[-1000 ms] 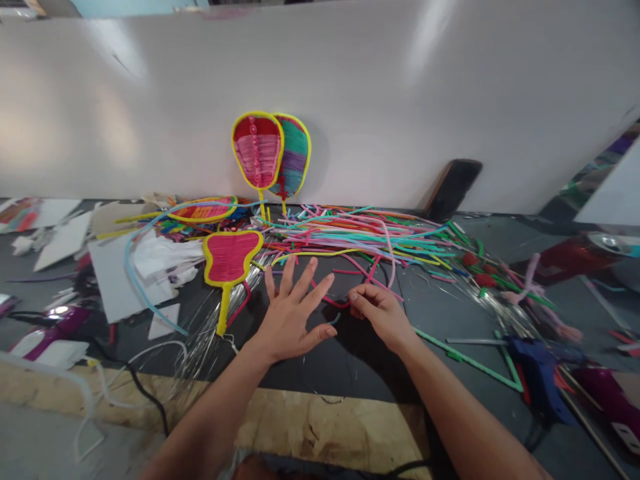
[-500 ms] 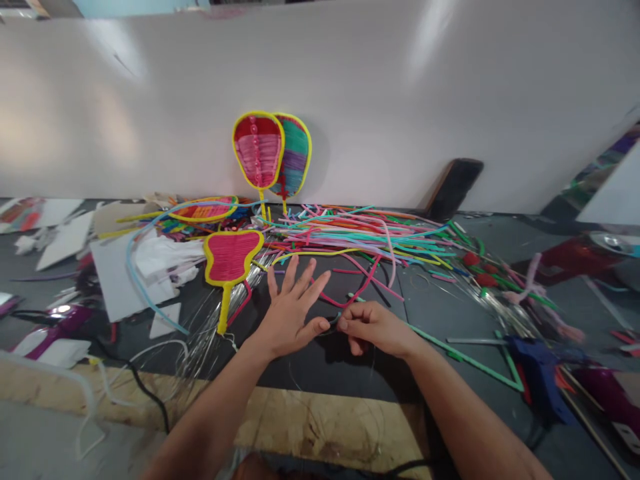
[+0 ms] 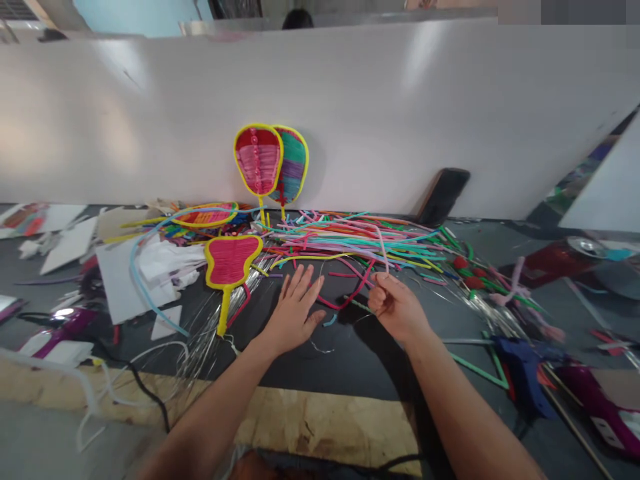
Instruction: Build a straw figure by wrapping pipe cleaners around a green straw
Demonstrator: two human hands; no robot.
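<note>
My left hand lies flat on the dark table mat, fingers stretched out and holding nothing, just below a curved pink pipe cleaner. My right hand is raised beside it with fingers pinched shut on a thin clear wire strand that arcs upward; the strand is hard to see. A big heap of coloured pipe cleaners lies just beyond both hands. A pink fan with yellow rim lies to the left of my left hand.
Two woven fans lean upright against the white board. A phone leans there too. A blue glue gun lies at the right, a purple one at the left. White card pieces and clear wire strands cover the left side.
My right hand has lifted up and to the right, away from my left thumb, drawing the thin strand with it. My left hand stays flat, shifted slightly forward. The camera tilted up a little.
</note>
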